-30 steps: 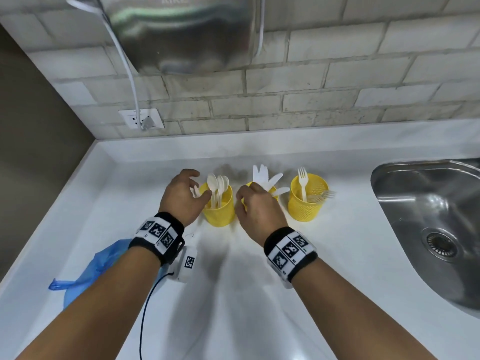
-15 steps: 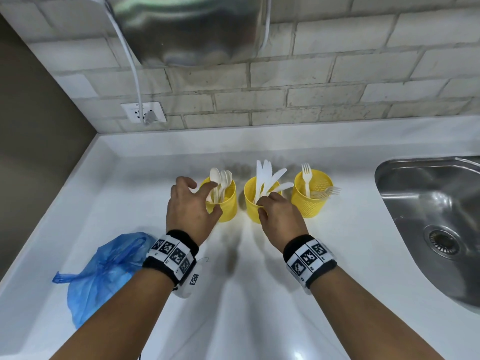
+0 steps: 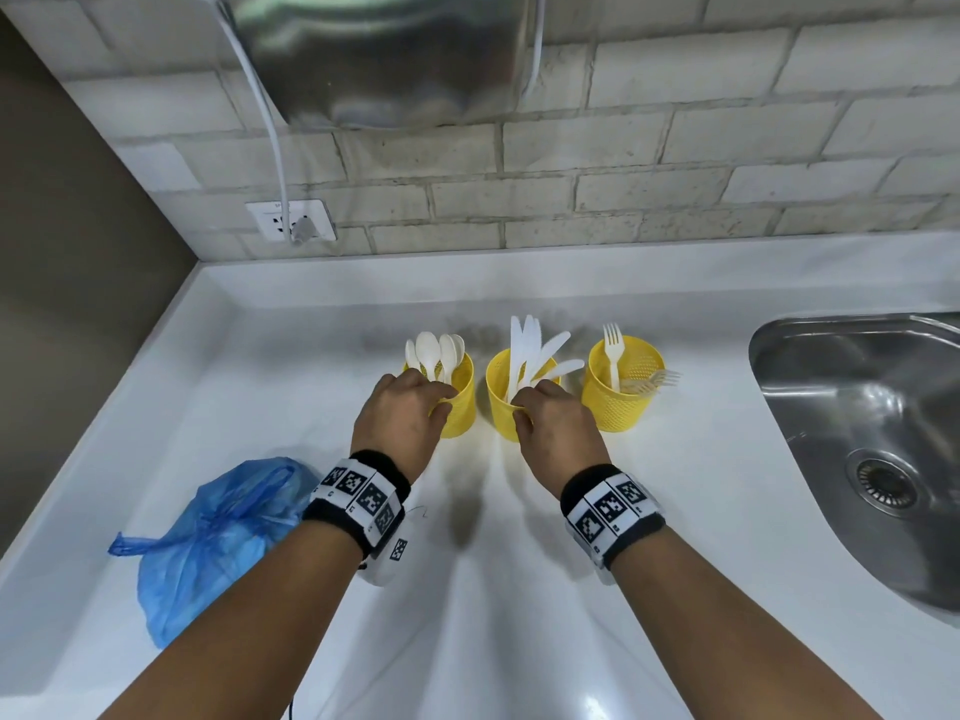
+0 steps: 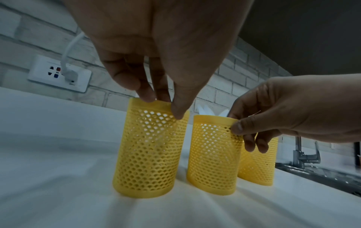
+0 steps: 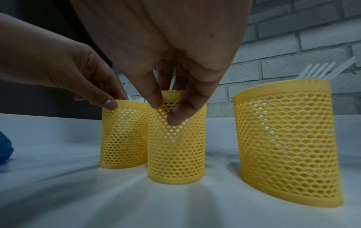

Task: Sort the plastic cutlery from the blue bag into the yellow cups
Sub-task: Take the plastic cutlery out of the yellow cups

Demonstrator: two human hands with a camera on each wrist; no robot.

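Observation:
Three yellow mesh cups stand in a row on the white counter. The left cup (image 3: 460, 402) (image 4: 148, 148) holds white spoons (image 3: 434, 350), and my left hand (image 3: 402, 415) pinches its near rim between thumb and fingers. The middle cup (image 3: 501, 392) (image 5: 175, 143) holds white knives (image 3: 535, 345); my right hand (image 3: 553, 423) pinches its rim the same way. The right cup (image 3: 621, 392) (image 5: 287, 141) holds forks (image 3: 613, 345), one leaning over its rim. The blue bag (image 3: 218, 537) lies crumpled at the near left.
A steel sink (image 3: 878, 423) is sunk into the counter at the right. A brick wall with a socket (image 3: 291, 220) and a plugged-in cable runs along the back. A steel appliance (image 3: 384, 54) hangs above. A brown wall bounds the left.
Both hands have shifted from behind and beside the cups to their near rims and now pinch them. The camera has tilted, so more of the blue bag shows.

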